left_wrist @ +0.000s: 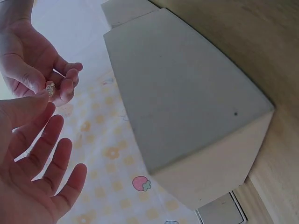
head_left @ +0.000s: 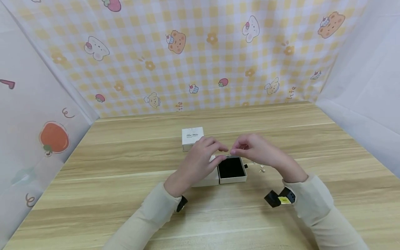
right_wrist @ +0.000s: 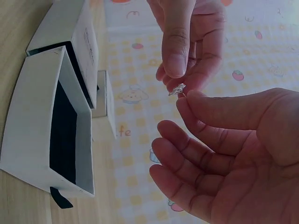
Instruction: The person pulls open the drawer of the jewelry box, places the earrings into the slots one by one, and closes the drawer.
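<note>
Right wrist view: right hand (right_wrist: 257,161) pinches earring (right_wrist: 177,89) near open box (right_wrist: 28,126); left hand (right_wrist: 204,37) beside it, thumb and fingers apart. Risk: earring drops, given fingertip-only hold.

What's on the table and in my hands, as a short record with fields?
Right hand: pinches a silvery earring
Left hand: thumb and fingers apart, right by the earring; contact unclear
Drawer: black-lined, pulled out of its white sleeve, black pull tab on its right side
Other box: white gift box with black script, beyond the sleeve
Loose: small jewelry pieces right of the drawer
Surface: wood-grain table
</note>
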The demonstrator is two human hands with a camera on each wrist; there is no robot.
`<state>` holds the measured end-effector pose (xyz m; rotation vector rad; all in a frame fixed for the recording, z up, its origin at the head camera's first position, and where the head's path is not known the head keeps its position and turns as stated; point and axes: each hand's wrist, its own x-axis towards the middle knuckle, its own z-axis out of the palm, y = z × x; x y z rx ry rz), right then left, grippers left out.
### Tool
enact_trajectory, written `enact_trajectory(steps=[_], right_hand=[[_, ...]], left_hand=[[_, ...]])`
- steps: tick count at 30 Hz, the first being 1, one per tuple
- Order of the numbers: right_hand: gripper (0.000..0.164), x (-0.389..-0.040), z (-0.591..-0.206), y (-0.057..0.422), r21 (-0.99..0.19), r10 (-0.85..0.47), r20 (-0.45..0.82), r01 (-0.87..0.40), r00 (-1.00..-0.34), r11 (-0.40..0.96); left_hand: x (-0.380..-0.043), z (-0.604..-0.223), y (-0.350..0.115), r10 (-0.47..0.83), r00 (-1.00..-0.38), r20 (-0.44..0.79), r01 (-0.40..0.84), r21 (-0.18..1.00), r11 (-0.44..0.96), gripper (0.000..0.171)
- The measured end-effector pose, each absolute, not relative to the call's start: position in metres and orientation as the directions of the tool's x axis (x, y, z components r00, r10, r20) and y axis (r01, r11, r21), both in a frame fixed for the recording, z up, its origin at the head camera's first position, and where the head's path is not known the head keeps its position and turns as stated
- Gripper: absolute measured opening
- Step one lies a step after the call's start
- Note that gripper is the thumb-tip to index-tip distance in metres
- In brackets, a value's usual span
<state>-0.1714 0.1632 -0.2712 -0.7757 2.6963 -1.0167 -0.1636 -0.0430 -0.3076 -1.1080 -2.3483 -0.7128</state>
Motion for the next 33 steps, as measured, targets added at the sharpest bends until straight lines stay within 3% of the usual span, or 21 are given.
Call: enact_trajectory(steps=[10,33], right_hand=[[0.013,-0.1712,-0.2727,0.1619,-0.654,-0.544,0.033,-0.430,-0.838,0.622],[0.015,-0.1696,-0.2701,0.1603,-0.677,-0.527,-0.011,-0.382,-0.850,0.630]], left_hand=[[-0.1630,-0.3087,-0.0412,0.572,-0.532,0.625,0.816,0.198,0.543,0.006],[-0.1640,-0.3111,-0.0409,0.583,-0.509,0.633,0.829,0.178,0.530,0.003]])
